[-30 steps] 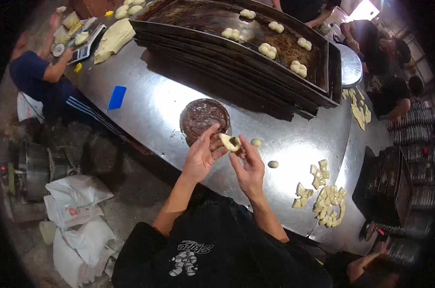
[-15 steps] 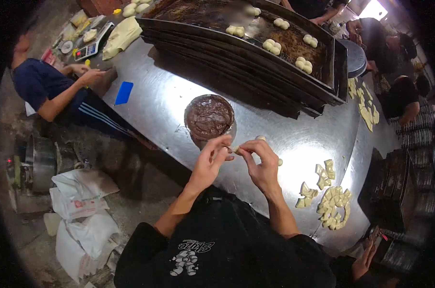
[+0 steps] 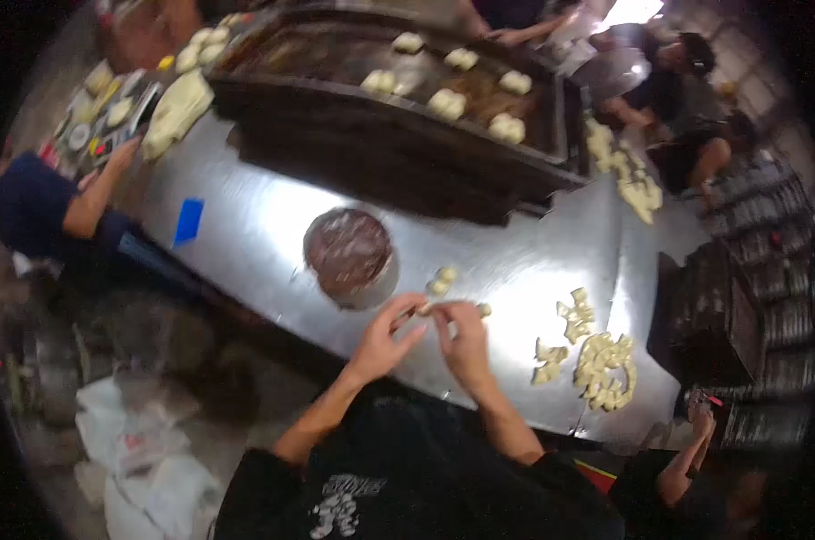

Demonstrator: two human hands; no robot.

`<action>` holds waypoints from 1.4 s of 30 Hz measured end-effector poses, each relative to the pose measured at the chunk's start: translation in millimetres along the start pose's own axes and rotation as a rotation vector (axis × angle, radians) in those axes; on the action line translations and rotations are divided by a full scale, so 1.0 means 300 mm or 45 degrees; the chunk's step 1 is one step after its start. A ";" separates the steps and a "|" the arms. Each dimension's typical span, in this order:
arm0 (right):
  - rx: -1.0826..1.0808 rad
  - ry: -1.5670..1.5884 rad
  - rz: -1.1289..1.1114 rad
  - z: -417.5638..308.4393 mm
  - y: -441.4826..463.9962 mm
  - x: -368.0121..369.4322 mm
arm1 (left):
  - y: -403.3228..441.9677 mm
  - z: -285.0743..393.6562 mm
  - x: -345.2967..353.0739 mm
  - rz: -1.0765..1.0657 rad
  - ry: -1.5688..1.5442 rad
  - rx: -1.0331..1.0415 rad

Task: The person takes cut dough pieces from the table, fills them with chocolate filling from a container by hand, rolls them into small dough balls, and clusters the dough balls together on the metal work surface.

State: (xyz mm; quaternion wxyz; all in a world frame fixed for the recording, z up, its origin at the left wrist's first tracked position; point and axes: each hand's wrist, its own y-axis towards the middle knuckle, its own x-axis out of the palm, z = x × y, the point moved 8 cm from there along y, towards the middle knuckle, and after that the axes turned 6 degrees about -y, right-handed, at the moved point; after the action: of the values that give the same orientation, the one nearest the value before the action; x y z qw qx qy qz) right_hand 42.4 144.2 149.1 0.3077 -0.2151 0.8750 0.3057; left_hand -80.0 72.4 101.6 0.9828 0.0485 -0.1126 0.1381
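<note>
My left hand (image 3: 382, 342) and my right hand (image 3: 461, 340) meet over the near edge of the metal table, with a small piece of dough (image 3: 424, 309) pinched between their fingertips. Blur hides its exact shape. Just beyond the left hand stands a round bowl of dark brown filling (image 3: 349, 252). Formed dough balls (image 3: 442, 281) rest on the table past my fingertips, and another dough ball (image 3: 485, 310) shows beside my right hand. Farther right lie a ring of cut dough pieces (image 3: 605, 371) and two smaller clusters of dough pieces.
Stacked dark baking trays (image 3: 371, 171) span the table's far side, several dough clusters on top. A blue card (image 3: 188, 221) and a dough sheet (image 3: 177, 110) lie left. A person in dark blue (image 3: 34, 202) stands at the left edge; other people work at the far side and right.
The whole view has shifted, so table and trays appear farther left. My hands stay together at the dough piece, now to the right of and nearer than the bowl. The dough balls beyond show more fully.
</note>
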 end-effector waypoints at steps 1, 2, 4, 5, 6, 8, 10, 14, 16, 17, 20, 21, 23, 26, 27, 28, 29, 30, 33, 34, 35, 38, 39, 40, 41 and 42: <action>-0.042 -0.125 0.022 0.040 -0.020 0.021 | -0.002 -0.002 0.006 -0.006 0.063 0.100; -0.091 -0.223 -0.036 0.116 -0.064 0.077 | -0.005 -0.004 0.010 0.028 0.036 0.023; -0.127 -0.317 -0.285 0.293 -0.241 0.232 | -0.008 -0.025 0.005 0.016 0.019 0.040; -0.194 -0.453 -0.501 0.316 -0.325 0.297 | -0.008 -0.005 0.008 0.005 0.084 0.052; -0.305 -0.413 -0.426 0.275 -0.369 0.267 | -0.016 0.003 0.006 0.018 0.097 0.060; -0.282 -0.354 -0.251 0.236 -0.326 0.198 | -0.030 0.010 -0.008 0.020 0.078 0.049; -0.204 -0.306 -0.192 0.238 -0.260 0.184 | -0.037 0.017 -0.027 0.024 0.108 0.031; -0.139 -0.420 -0.217 0.245 -0.206 0.313 | -0.057 0.003 -0.040 0.106 0.066 -0.041; -0.289 -0.389 -0.331 0.197 -0.294 0.405 | -0.060 0.044 -0.049 0.125 0.080 -0.016; -0.295 -0.372 -0.307 0.236 -0.298 0.413 | -0.055 0.055 -0.066 0.122 0.107 -0.005; 0.150 -0.060 -0.611 0.402 -0.339 0.379 | -0.090 0.083 -0.104 0.194 0.199 0.063; 0.162 -0.055 -0.639 0.417 -0.306 0.398 | -0.104 0.046 -0.135 0.260 0.171 -0.029; -0.027 -0.444 -0.185 0.375 -0.199 0.369 | -0.120 0.014 -0.173 0.342 0.124 -0.047; -0.069 -0.385 -0.348 0.220 -0.269 0.404 | -0.130 0.013 -0.182 0.353 0.077 -0.024; -0.059 -0.366 -0.344 0.242 -0.290 0.413 | -0.123 0.029 -0.186 0.346 0.085 0.001; -0.142 -0.339 -0.319 0.294 -0.331 0.405 | -0.121 0.045 -0.180 0.331 0.101 0.012; -0.223 -0.314 -0.304 0.325 -0.381 0.389 | -0.113 0.051 -0.189 0.337 0.107 -0.006; -0.110 -0.364 -0.425 0.370 -0.346 0.370 | -0.103 0.059 -0.190 0.335 0.151 -0.010; -0.055 -0.521 -0.229 0.350 -0.196 0.347 | -0.089 0.060 -0.177 0.322 0.149 -0.007; -0.042 -0.531 -0.115 0.333 -0.200 0.360 | -0.079 0.066 -0.163 0.306 0.157 0.004; -0.025 -0.523 -0.133 0.310 -0.247 0.347 | -0.064 0.076 -0.149 0.284 0.171 0.032; -0.329 -0.347 -0.172 0.223 -0.337 0.329 | -0.031 0.115 -0.107 0.195 0.258 0.114; -0.322 -0.346 -0.170 0.270 -0.334 0.311 | -0.028 0.122 -0.087 0.155 0.275 0.150; -0.225 -0.400 -0.202 0.339 -0.316 0.292 | -0.014 0.119 -0.077 0.146 0.306 0.108; -0.128 -0.453 -0.239 0.392 -0.290 0.280 | 0.001 0.105 -0.073 0.146 0.301 0.092; -0.076 -0.395 -0.140 0.377 -0.222 0.248 | 0.018 0.083 -0.057 0.094 0.309 0.088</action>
State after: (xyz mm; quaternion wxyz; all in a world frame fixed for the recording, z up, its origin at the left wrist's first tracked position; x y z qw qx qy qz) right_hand 72.6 157.7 2.0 0.4490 -0.2219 0.7943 0.3438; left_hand -102.9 70.0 122.0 0.9812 0.0609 0.0103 0.1828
